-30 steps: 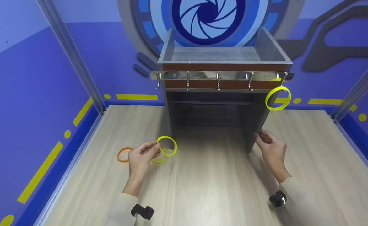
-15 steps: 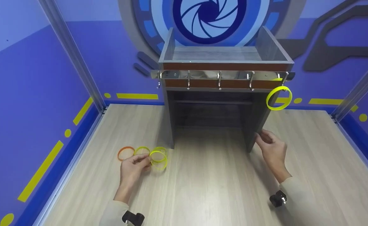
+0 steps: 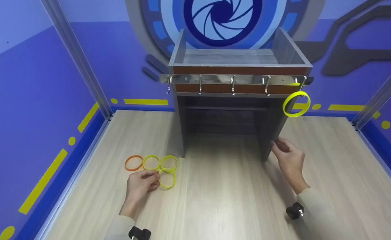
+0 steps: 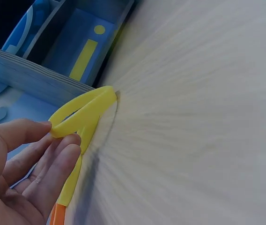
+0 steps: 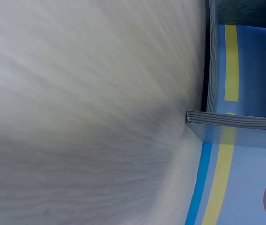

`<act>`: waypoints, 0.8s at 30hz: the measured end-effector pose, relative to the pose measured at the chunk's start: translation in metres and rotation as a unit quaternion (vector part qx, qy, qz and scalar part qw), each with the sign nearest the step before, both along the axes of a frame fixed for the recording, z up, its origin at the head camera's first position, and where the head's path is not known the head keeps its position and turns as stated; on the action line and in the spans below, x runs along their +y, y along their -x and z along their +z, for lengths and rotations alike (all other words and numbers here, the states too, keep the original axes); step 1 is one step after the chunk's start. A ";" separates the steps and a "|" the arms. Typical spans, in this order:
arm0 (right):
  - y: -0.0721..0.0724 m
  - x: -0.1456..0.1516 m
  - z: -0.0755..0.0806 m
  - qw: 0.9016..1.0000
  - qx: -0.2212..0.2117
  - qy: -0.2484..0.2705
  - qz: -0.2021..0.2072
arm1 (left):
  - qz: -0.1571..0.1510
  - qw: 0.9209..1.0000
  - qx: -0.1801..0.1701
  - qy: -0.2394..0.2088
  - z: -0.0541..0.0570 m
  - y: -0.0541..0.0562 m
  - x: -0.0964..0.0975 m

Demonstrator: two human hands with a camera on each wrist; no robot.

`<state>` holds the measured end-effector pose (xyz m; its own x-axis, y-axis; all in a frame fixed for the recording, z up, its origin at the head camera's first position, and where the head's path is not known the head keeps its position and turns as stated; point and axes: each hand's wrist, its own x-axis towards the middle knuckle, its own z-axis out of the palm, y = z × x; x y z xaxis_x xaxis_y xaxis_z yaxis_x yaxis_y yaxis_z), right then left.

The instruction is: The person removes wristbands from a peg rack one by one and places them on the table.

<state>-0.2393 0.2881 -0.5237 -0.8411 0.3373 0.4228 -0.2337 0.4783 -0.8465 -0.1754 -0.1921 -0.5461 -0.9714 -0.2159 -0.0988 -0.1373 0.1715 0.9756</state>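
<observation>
My left hand (image 3: pixel 140 185) pinches a yellow ring (image 3: pixel 174 180) between thumb and fingers, low over the table. In the left wrist view this held ring (image 4: pixel 88 115) is tilted; I cannot tell whether its far edge touches the wood. Just behind it, two more yellow rings (image 3: pixel 151 155) and an orange ring (image 3: pixel 133 170) lie flat in a row. My right hand (image 3: pixel 289 158) grips the front edge of the right side panel of a grey wooden hook rack (image 3: pixel 240 58); its other fingertips are hidden. Another yellow ring (image 3: pixel 296 116) hangs on the rack's rightmost hook.
A metal strip with several hooks (image 3: pixel 233 88) runs across the rack's front, above an open space between two side panels. The rack stands toward the back of the light wooden table (image 3: pixel 215 200). Blue printed walls (image 3: pixel 32 100) close in the back and both sides.
My left hand has come down and toward me, lowering the yellow ring from beside the rack's left panel to near the tabletop rings. The right hand stays at the panel.
</observation>
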 end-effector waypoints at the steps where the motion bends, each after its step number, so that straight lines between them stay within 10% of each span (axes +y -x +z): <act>1: 0.000 0.000 0.000 1.000 0.002 0.002 0.000 | 0.000 1.000 -0.003 0.011 -0.001 0.000 -0.001; 24: 0.000 0.000 -0.002 1.000 0.000 -0.004 0.000 | -0.030 0.993 0.015 0.112 -0.008 -0.004 -0.008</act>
<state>-0.2396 0.2885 -0.5255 -0.8407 0.3343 0.4261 -0.2340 0.4852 -0.8425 -0.1711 -0.2000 -0.5543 -0.9849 -0.1710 -0.0254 -0.0915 0.3915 0.9156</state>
